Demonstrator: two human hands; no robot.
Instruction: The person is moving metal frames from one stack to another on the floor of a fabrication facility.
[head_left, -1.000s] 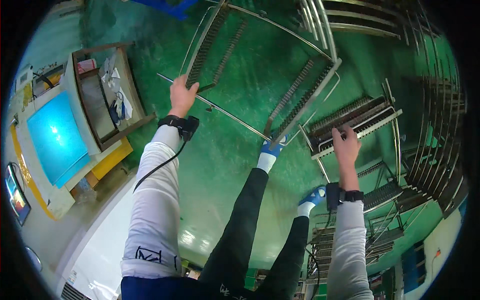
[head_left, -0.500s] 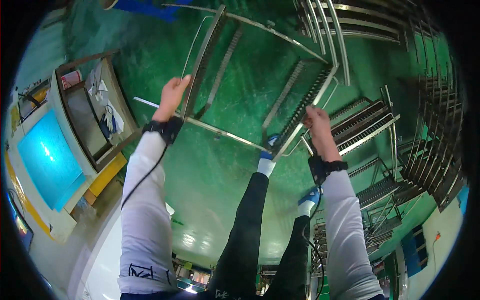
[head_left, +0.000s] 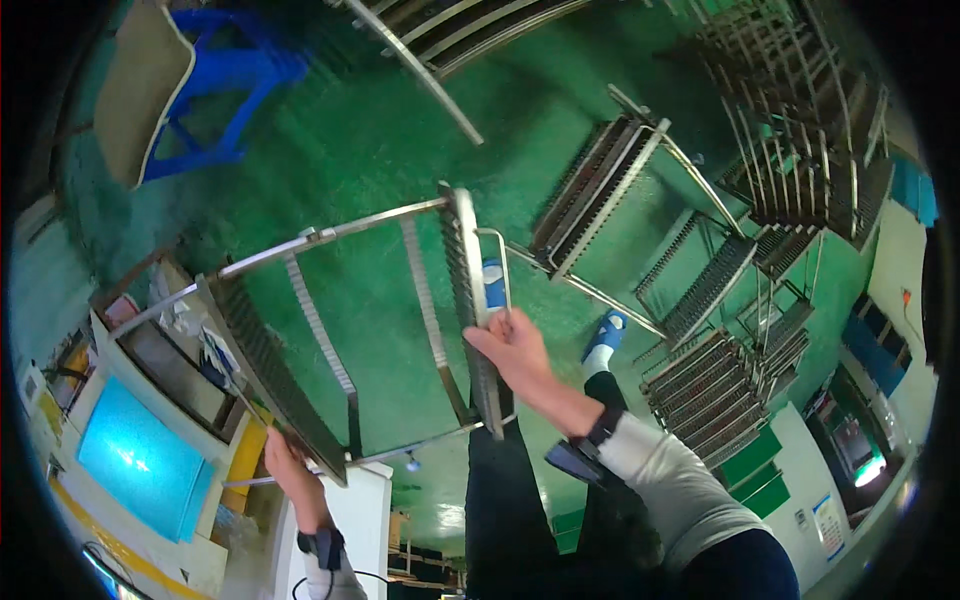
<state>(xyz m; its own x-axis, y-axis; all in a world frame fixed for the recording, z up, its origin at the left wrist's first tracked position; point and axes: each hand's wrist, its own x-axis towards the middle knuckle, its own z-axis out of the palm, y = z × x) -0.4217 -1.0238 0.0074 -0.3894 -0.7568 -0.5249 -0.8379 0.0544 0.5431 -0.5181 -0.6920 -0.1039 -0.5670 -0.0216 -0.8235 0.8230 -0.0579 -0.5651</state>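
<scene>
A metal rack (head_left: 340,232) with toothed, slotted side rails hangs in front of me, tilted, its left end lower than its right. My right hand (head_left: 515,352) is closed around the right side rail, at the lower end of its wire handle. At the lower left, my left hand (head_left: 287,468) closes on the handle by the left side rail; part of its fingers is hidden. Two slotted crosspieces run between the sides, and the green floor shows through them.
Several similar racks (head_left: 600,195) stand on the green floor (head_left: 400,90) to the right, with a taller stack (head_left: 800,150) behind. A blue stool (head_left: 215,120) is at the far left. Beside my left arm stands a bench with a light-blue sheet (head_left: 145,455); a white surface (head_left: 360,510) is near.
The rack has swung left and come closer, with both hands still on it. My view has turned, bringing the stool and more standing racks into sight.
</scene>
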